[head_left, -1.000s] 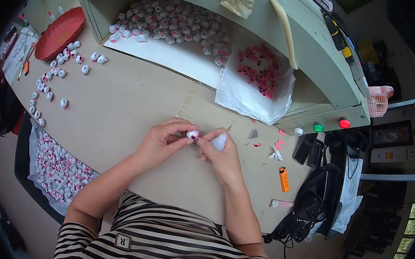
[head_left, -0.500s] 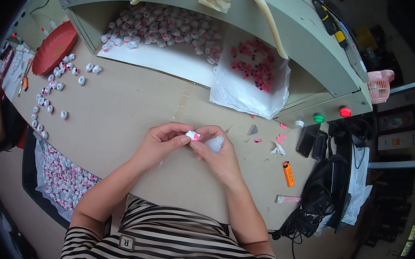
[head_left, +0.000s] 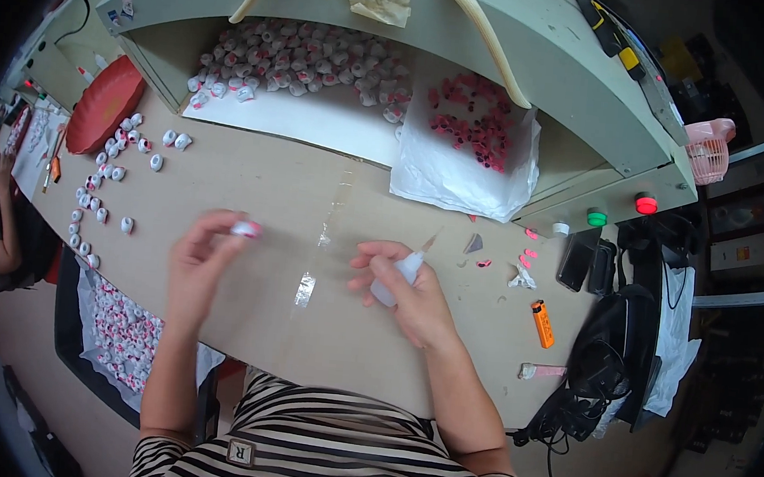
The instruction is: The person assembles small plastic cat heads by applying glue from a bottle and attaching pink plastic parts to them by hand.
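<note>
Between the thumb and fingers of my left hand (head_left: 201, 256) is a small white-and-pink molded piece (head_left: 245, 229), held above the left middle of the table. My right hand (head_left: 405, 290) wraps round a small translucent squeeze bottle (head_left: 394, 280), whose thin needle tip (head_left: 432, 241) points up and to the right. Left of my left hand, several similar white pieces (head_left: 127, 225) lie in a loose line on the tabletop. A white paper sheet (head_left: 457, 191) with small pink-red pieces (head_left: 488, 139) lies beyond my right hand.
Many white pieces (head_left: 297, 57) are heaped under a grey-green hooded station (head_left: 588, 134). A red dish (head_left: 105, 105) stands far left; a lined bin (head_left: 128, 335) of pieces is below. An orange lighter (head_left: 543, 325), a phone (head_left: 580, 257) and black cables (head_left: 557, 405) lie right. Another person's arm (head_left: 7, 218) shows left.
My hands have parted. The left hand has moved left with the white-and-pink piece; the right hand, still round the bottle, has shifted slightly right and down. The view has shifted slightly.
</note>
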The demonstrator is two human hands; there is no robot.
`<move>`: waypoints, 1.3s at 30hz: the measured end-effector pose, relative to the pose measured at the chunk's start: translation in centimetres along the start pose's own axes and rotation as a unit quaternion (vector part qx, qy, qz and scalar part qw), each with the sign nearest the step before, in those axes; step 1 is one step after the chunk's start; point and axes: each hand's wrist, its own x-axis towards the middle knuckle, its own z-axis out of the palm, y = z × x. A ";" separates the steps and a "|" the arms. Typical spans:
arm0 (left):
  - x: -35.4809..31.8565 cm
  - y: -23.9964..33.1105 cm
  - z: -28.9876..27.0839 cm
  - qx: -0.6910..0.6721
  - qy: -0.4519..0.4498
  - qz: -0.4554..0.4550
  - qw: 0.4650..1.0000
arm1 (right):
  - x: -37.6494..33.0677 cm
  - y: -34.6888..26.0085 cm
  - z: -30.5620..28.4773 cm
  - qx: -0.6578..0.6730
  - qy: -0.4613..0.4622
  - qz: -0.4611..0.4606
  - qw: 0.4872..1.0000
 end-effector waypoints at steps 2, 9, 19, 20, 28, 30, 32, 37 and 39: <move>1.3 1.2 -2.3 0.091 0.114 0.049 0.988 | -0.6 -1.4 -0.9 -0.039 0.018 0.008 0.999; 11.3 2.3 7.4 0.275 -0.077 0.258 0.923 | -0.4 0.0 -1.8 -0.159 0.099 -0.133 0.973; 19.5 -2.8 12.8 0.364 -0.107 0.358 0.853 | -0.6 -1.4 -1.9 -0.131 0.129 -0.179 0.967; 18.9 -3.0 12.3 0.339 -0.086 0.364 0.863 | -0.7 -1.4 -1.8 -0.133 0.123 -0.189 0.965; 5.6 -2.8 9.2 -0.039 -0.197 -0.019 0.980 | -2.4 -0.3 -2.1 -0.073 0.154 -0.266 0.949; 2.7 -2.7 8.8 -0.021 -0.195 -0.004 0.981 | -2.2 0.2 -2.2 -0.069 0.147 -0.281 0.946; 0.9 -2.7 8.8 -0.011 -0.161 -0.064 0.985 | -1.7 0.3 -2.3 -0.067 0.148 -0.280 0.946; 1.0 -3.9 9.6 -0.006 -0.133 0.025 0.991 | -1.3 -0.1 -1.9 -0.115 0.222 -0.275 0.928; 0.8 -2.8 9.5 -0.006 -0.117 0.022 0.993 | -1.3 -0.2 -1.5 -0.170 0.207 -0.307 0.913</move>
